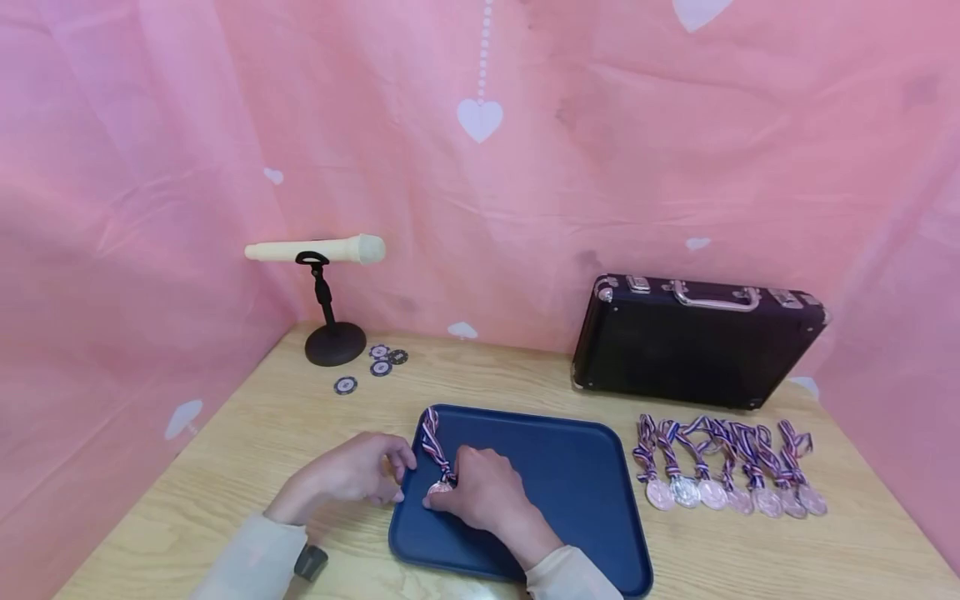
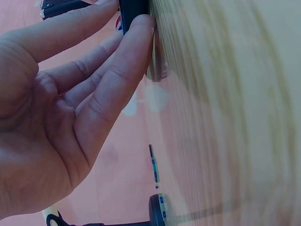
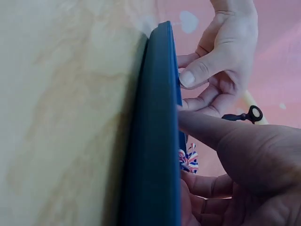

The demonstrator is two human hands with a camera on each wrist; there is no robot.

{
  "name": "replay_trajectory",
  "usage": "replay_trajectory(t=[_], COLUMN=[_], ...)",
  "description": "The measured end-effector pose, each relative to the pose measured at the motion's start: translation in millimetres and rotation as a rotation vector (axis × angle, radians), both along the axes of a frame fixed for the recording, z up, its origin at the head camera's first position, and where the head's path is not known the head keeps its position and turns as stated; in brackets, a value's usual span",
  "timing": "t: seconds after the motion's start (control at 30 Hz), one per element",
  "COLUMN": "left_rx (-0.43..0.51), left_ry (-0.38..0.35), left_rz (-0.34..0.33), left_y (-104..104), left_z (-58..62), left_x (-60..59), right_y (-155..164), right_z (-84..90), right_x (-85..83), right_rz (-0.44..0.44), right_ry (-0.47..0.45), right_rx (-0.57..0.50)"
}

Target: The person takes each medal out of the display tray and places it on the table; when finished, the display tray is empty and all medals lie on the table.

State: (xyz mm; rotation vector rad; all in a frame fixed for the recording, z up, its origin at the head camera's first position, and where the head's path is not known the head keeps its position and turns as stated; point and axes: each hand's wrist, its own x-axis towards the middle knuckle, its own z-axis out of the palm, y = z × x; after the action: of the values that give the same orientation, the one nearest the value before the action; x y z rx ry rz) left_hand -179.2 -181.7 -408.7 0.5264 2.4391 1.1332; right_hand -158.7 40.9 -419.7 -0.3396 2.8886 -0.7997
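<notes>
A dark blue tray [image 1: 570, 467] lies on the wooden table in front of me. On its left part lies a bronze medal [image 1: 439, 488] with a red, white and blue ribbon [image 1: 431, 435] stretched toward the far rim. My right hand [image 1: 450, 490] rests on the tray, its fingers curled round the medal's disc. The ribbon [image 3: 189, 159] shows between those fingers in the right wrist view. My left hand [image 1: 393, 482] is at the tray's left rim [image 2: 134, 9], pinching it between thumb [image 2: 141, 33] and fingertips.
Several more ribboned medals [image 1: 723, 487] lie in a row right of the tray. A shut black case [image 1: 697, 346] stands behind them. At the back left stand a cream microphone [image 1: 322, 249] on a stand and several poker chips [image 1: 380, 363]. Pink cloth surrounds the table.
</notes>
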Motion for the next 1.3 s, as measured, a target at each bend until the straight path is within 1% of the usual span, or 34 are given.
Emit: replay_trajectory(t=[0.1,0.17,0.3,0.43,0.63,0.7,0.87,1.0,1.17,1.3], left_rx=[0.003,0.005,0.009,0.011,0.011,0.006,-0.002,0.003,0.015,0.022], left_ry=[-0.004,0.000,0.003,-0.007,-0.023,-0.023,-0.025,-0.026,-0.024,-0.026], left_rz=[0.010,0.007,0.001,0.010,0.026,0.030,0.032,0.029,0.019,0.011], left_y=[-1,-1,-1,-1,0,0,0,1,0,-1], left_z=[-0.5,-0.7,-0.6,0.3,2.3,2.6,3.0,3.1,1.7,0.2], left_x=[0.2,0.1,-0.1,-0.4,-0.4,-0.3,0.5,1.0,0.7,0.3], right_y=[0,3,8,12,22,26,35,41,49,58], right_z=[0.7,4.3,3.7,5.4,6.1,4.7,0.5,1.3,5.9,9.9], right_x=[0.8,2.0,-0.7,-2.0,-4.2,-5.5,-8.1,-8.1,-9.1,-10.9], right_rz=[-0.004,0.004,0.008,-0.004,-0.020,-0.014,0.037,0.064,0.062,0.045], right_ry=[0.004,-0.007,-0.034,-0.100,-0.122,-0.138,-0.172,-0.199,-0.248,-0.270], right_rx=[-0.002,-0.055,-0.127,-0.228,-0.326,-0.351,-0.411,-0.482,-0.566,-0.597])
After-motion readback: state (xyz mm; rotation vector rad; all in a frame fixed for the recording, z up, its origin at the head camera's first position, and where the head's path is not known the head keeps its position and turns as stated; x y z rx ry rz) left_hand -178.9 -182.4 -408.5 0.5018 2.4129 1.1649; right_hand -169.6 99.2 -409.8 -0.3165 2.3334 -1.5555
